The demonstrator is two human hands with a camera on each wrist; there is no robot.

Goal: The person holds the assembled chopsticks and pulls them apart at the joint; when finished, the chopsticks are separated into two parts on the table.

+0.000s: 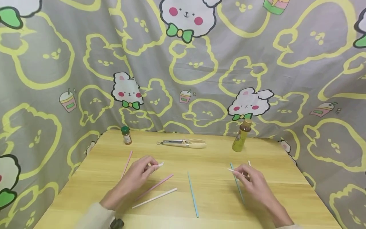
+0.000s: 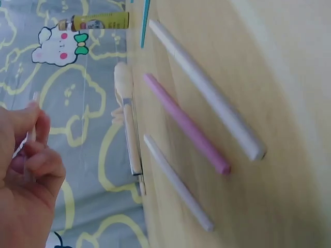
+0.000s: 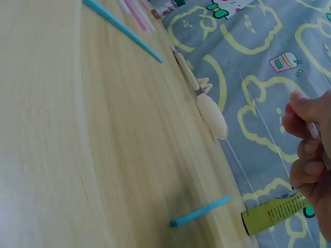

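Observation:
My left hand pinches a slim white straw between thumb and fingers, its tip poking out toward the middle. My right hand likewise grips a slim white straw, whose end points left; the fingers hide much of it. Both hands are above the table. Under the right hand lies a blue straw, partly covered. A pink straw and a white straw lie close to the left hand. Another pink straw is just beyond that forearm. A second blue straw lies between the hands.
Tongs with pale tips lie along the back of the wooden table. A small green-capped jar stands back left, a yellow-green bottle back right. A white end shows behind the right hand. Patterned cloth hangs behind.

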